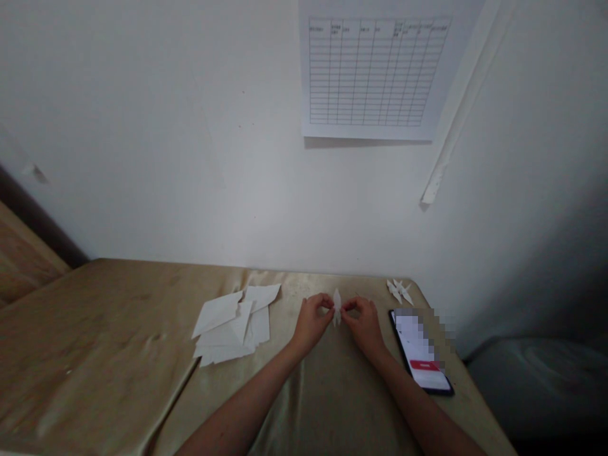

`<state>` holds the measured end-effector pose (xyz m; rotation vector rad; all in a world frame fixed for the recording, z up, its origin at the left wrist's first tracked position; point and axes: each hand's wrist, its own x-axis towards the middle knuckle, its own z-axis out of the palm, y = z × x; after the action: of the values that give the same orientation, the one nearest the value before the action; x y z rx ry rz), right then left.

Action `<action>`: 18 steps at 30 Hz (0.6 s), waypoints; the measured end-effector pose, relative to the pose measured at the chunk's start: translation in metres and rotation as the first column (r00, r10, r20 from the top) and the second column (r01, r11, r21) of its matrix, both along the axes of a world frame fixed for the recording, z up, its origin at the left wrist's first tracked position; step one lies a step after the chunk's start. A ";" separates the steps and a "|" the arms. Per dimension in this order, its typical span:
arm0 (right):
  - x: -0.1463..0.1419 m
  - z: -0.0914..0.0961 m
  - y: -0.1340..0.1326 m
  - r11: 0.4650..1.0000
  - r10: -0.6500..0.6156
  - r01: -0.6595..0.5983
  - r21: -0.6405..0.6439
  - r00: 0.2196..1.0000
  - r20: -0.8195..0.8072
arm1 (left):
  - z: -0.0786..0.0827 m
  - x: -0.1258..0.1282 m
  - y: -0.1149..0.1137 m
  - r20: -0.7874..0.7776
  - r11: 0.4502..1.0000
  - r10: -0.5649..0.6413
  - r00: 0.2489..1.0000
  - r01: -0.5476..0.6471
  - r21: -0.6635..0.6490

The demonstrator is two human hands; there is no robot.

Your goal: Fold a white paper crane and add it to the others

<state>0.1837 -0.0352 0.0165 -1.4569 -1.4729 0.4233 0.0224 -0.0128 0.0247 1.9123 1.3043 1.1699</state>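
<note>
Between my two hands is a small folded white paper piece (337, 299), narrow and pointed at its top and bottom ends. My left hand (313, 320) pinches its left side with thumb and fingers. From the other side, my right hand (365, 322) pinches it in the same way. The paper is upright in the view, above the cloth-covered table. Toward the back right corner lie folded white paper shapes (399, 291) with pointed tips, apart from my hands.
Left of my hands is a loose pile of white paper sheets (223, 323). A phone (422, 354) with a lit screen lies near the right edge. Shiny tan cloth (118, 335) covers the table. A wall (190, 158) bearing a printed chart (370, 76) rises behind it.
</note>
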 end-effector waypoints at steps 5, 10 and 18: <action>0.003 0.003 0.000 0.997 0.061 -0.063 -0.035 0.997 -0.039 | 0.007 -0.004 -0.002 -0.061 0.999 -0.008 0.998 0.005 -0.048; 0.002 -0.003 0.000 0.995 0.079 -0.075 -0.070 0.996 0.050 | 0.008 -0.004 -0.003 -0.172 0.998 -0.012 0.985 0.000 -0.065; -0.004 -0.013 0.000 0.987 0.070 -0.016 -0.162 0.939 0.336 | 0.000 -0.005 -0.004 -0.436 0.997 0.011 0.900 -0.042 -0.061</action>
<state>0.1798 -0.0348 0.0036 -1.6889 -1.7814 0.3302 0.0173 -0.0170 0.0252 2.1904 1.5778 0.7133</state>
